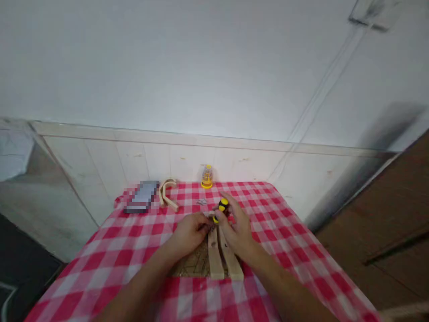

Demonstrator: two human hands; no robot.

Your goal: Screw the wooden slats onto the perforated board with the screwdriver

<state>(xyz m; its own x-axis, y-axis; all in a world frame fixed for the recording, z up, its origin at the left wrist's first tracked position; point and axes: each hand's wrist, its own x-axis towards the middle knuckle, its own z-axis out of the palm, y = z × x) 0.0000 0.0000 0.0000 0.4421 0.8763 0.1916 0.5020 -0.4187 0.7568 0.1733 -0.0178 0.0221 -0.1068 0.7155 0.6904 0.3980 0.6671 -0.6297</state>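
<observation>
So nearest to me, below the grip, there's a red-and-white checked cloth (181, 297), and on it a flat brown sheet with dark line markings (191, 266) peeking out under the left forearm side. Two long, pale, gently curved wooden strips (217, 264) lie side by side over that sheet, near ends fanned toward me, far ends running up right between the two hands. The right hand (237, 226) has its thumb and fingers wrapped round a stubby black-and-yellow screwdriver handle (223, 205), which sits just above the strips' far ends. The left hand (191, 233) is just left of it with fingertips bunched at those same ends; can't tell exactly what they're pinching. Just past the grip there are some small silvery metal bits (201, 202), loose on the cloth. Further off to its left, bent pale wooden pieces (170, 201) and a dark flat device with a pixelated screen (142, 197). Straight beyond the grip stands a yellow-based, clear-topped container (207, 180), backed by a white panelled wall (228, 158).
</observation>
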